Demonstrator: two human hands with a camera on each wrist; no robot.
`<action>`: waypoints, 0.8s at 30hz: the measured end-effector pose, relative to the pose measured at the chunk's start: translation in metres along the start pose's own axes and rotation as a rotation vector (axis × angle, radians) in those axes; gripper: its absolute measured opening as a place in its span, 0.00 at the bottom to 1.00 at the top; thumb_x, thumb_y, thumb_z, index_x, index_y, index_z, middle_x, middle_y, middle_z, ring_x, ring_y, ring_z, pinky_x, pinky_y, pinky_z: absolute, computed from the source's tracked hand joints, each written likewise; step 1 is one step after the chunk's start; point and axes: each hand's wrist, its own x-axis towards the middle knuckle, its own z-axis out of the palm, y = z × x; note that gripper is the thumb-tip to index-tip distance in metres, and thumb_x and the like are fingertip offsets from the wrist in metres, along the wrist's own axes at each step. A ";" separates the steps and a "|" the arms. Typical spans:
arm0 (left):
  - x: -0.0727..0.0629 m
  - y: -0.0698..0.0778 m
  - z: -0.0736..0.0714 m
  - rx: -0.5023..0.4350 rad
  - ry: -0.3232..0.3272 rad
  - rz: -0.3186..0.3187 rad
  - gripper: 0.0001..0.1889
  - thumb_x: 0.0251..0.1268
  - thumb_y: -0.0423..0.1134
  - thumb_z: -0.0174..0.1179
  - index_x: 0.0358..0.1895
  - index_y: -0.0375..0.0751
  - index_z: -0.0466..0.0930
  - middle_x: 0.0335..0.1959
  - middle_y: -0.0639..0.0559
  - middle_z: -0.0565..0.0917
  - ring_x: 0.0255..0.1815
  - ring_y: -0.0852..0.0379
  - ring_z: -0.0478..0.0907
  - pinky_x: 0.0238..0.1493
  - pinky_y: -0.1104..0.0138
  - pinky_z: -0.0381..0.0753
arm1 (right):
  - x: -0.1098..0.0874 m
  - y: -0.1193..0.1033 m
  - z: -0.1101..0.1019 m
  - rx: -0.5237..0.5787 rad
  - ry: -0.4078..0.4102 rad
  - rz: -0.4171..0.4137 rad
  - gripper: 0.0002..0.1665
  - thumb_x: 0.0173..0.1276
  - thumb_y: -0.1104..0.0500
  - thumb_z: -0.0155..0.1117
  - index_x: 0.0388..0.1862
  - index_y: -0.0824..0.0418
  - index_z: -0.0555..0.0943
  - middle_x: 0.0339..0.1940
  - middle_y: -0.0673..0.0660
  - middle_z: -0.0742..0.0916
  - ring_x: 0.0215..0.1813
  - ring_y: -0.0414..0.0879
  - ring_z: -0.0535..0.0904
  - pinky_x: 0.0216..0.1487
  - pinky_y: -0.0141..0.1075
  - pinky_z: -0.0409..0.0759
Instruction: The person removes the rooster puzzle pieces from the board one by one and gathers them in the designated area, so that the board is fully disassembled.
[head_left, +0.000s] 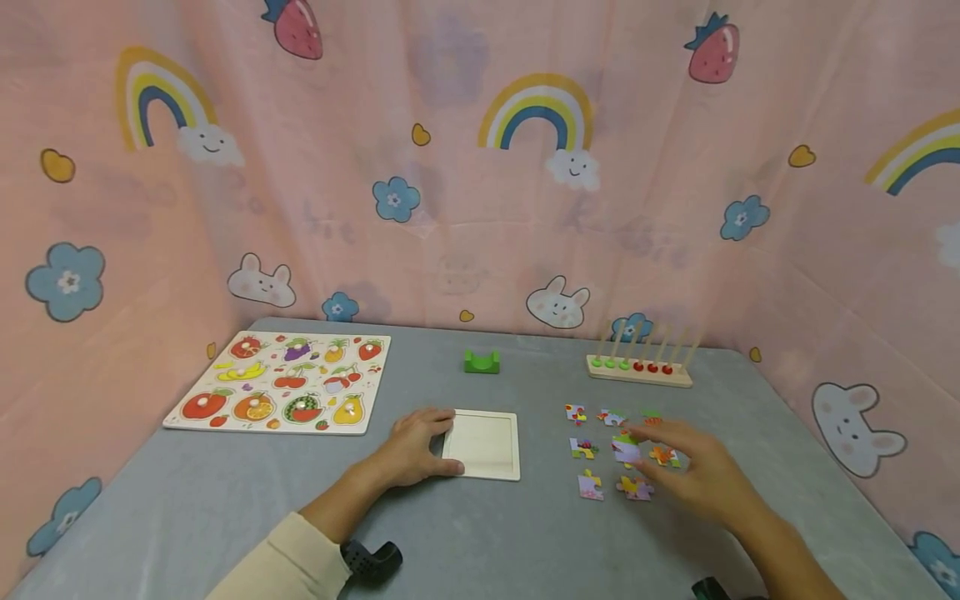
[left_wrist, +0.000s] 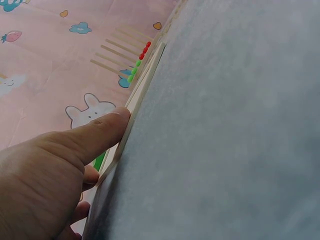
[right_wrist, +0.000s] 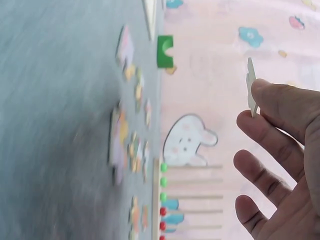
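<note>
A shallow square wooden puzzle tray (head_left: pixel 481 445) lies on the table, its inside bare. My left hand (head_left: pixel 414 447) holds its left side, thumb at the near edge and fingers at the far left corner; the left wrist view shows the thumb (left_wrist: pixel 102 132) on the rim. Over the loose pieces at the right, my right hand (head_left: pixel 693 467) pinches one jigsaw piece (right_wrist: pixel 251 89) between thumb and forefinger, the other fingers spread. That piece (head_left: pixel 626 448) looks purple and green from above. Around it lie several colourful jigsaw pieces (head_left: pixel 590 485), some partly behind the hand.
A fruit knob puzzle board (head_left: pixel 277 383) lies at the left. A green notched block (head_left: pixel 482 362) stands behind the tray. At the back right is a wooden peg rack (head_left: pixel 639 372) with green and red beads. A patterned pink curtain (head_left: pixel 465 242) hangs behind the table.
</note>
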 end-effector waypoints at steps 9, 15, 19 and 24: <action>0.000 0.000 0.000 -0.004 -0.005 0.001 0.40 0.50 0.50 0.74 0.64 0.30 0.72 0.66 0.44 0.71 0.69 0.42 0.61 0.67 0.45 0.49 | -0.019 0.027 -0.010 -0.042 0.028 -0.007 0.25 0.48 0.64 0.79 0.48 0.56 0.86 0.43 0.46 0.86 0.46 0.37 0.78 0.49 0.20 0.65; 0.000 0.000 0.000 -0.003 0.001 0.005 0.39 0.49 0.49 0.74 0.63 0.30 0.73 0.65 0.44 0.71 0.68 0.42 0.61 0.66 0.45 0.49 | -0.030 0.040 -0.012 -0.054 0.048 -0.003 0.26 0.44 0.66 0.80 0.46 0.57 0.87 0.42 0.44 0.86 0.46 0.32 0.77 0.49 0.19 0.64; 0.000 0.001 -0.001 -0.011 0.002 0.006 0.39 0.49 0.49 0.74 0.63 0.30 0.73 0.65 0.44 0.71 0.68 0.42 0.61 0.66 0.45 0.49 | -0.035 0.046 -0.013 -0.080 0.040 0.016 0.25 0.45 0.65 0.80 0.46 0.56 0.87 0.42 0.44 0.87 0.45 0.33 0.77 0.44 0.24 0.70; 0.001 0.001 -0.001 -0.006 -0.003 0.005 0.39 0.50 0.49 0.74 0.63 0.30 0.73 0.65 0.44 0.71 0.69 0.42 0.61 0.66 0.45 0.49 | -0.043 0.052 -0.013 -0.105 -0.013 0.094 0.23 0.49 0.61 0.80 0.47 0.54 0.87 0.43 0.46 0.87 0.44 0.37 0.79 0.36 0.38 0.78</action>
